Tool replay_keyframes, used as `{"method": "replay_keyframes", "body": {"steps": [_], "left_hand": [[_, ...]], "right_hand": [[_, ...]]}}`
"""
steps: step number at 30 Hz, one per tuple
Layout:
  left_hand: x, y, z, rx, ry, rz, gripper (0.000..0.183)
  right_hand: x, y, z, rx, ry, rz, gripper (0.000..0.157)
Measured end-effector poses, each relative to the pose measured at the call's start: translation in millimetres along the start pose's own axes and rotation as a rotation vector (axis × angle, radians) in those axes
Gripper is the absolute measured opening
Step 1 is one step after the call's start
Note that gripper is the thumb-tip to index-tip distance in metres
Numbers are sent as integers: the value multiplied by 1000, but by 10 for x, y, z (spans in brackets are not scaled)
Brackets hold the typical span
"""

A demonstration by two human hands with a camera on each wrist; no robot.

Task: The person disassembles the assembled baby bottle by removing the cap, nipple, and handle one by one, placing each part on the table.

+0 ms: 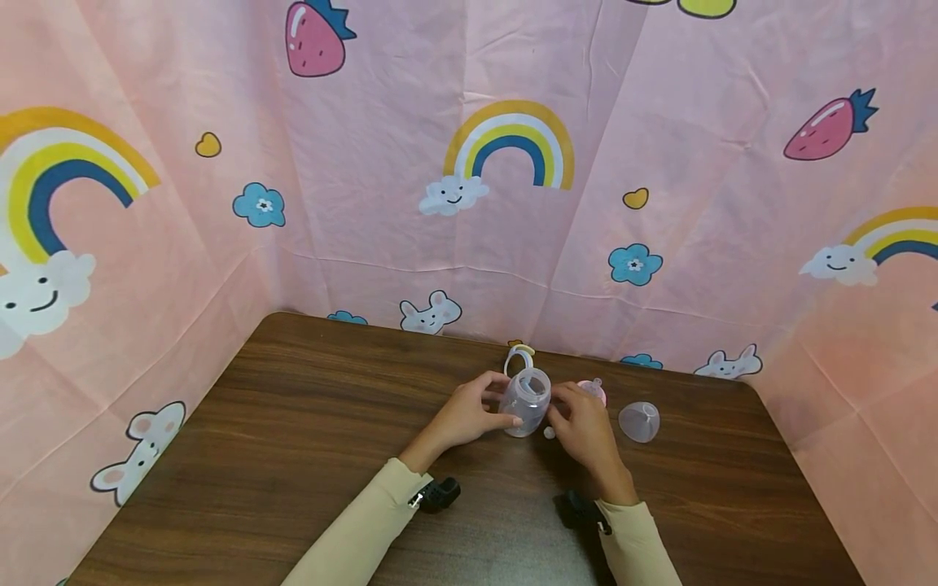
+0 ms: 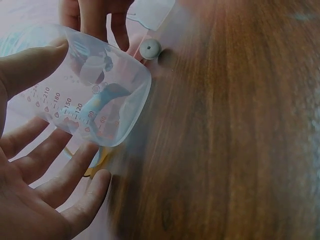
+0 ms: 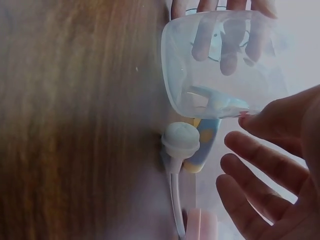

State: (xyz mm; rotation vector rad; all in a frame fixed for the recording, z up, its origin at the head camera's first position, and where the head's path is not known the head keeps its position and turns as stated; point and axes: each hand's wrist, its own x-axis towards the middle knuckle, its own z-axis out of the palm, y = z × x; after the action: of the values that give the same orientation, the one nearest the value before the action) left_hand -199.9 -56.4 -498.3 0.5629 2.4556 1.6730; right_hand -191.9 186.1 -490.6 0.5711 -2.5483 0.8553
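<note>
A clear baby bottle (image 1: 525, 403) with printed volume marks stands uncapped between both hands. My left hand (image 1: 471, 411) holds it from the left, thumb on the near side and fingers round the far side. On the other side is my right hand (image 1: 585, 419), its thumb touching the bottle wall (image 3: 220, 65) and its other fingers loosely bent, holding nothing. Beside the bottle lies a straw's round white weight (image 3: 181, 140), its thin tube (image 3: 175, 205) running toward a pink collar with a clear teat (image 1: 593, 391), partly hidden by the right hand.
Behind the bottle stands a pale handle (image 1: 522, 354) with yellow and blue parts, partly hidden. A clear dome cap (image 1: 640, 422) rests to the right on the brown wooden table (image 1: 330, 439). A pink printed cloth (image 1: 366, 228) hangs along the table's back and sides.
</note>
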Motion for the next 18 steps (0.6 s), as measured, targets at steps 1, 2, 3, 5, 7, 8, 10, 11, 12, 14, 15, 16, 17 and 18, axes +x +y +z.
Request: {"method": "replay_keyframes", "body": {"steps": [1,2,3,5,7,8,10,11,12,14,15,16,17,18], "left_hand": [[0,-1,0,0,-1,1,63],[0,-4,-2,-1,-3,4,63],[1,-7,-5,-4,-5,6,63],[2,-11,-11,-6,-9,14,63],[2,-12,-16,-8,-9,25,62],[3,-12,-18,-6,-10,30,62],[3,-12,-22,-4,-13,37,62],[3,-12,-22,-2,-16,38,62],[1,-10,-23,-1,-18,37,62],[1,-10,-23,1,-23,36,62],[1,-8,-25,1,-26,35,62],[0,-8,-26,3,-29,34,62],[0,-8,-27,3,-31,33,62],[2,-10,-28,3,-33,34,63]], "right_hand": [[-1,-2,-6,0,-3,3,16],[-1,-1,-11,1,-5,4,15],[0,-1,-15,5,-5,3,15],[-1,0,-23,7,-5,-1,13],[-1,-4,-31,13,-4,-8,12],[-1,-6,-35,16,-2,-12,11],[-1,-10,-39,21,0,-17,11],[-1,-9,-40,23,1,-20,11],[0,-12,-41,25,1,-22,11],[2,-9,-43,22,1,-21,11],[4,-8,-43,18,0,-19,11],[5,-4,-43,15,-1,-17,11],[6,-2,-43,12,-3,-14,11],[8,0,-44,10,-5,-10,11]]}}
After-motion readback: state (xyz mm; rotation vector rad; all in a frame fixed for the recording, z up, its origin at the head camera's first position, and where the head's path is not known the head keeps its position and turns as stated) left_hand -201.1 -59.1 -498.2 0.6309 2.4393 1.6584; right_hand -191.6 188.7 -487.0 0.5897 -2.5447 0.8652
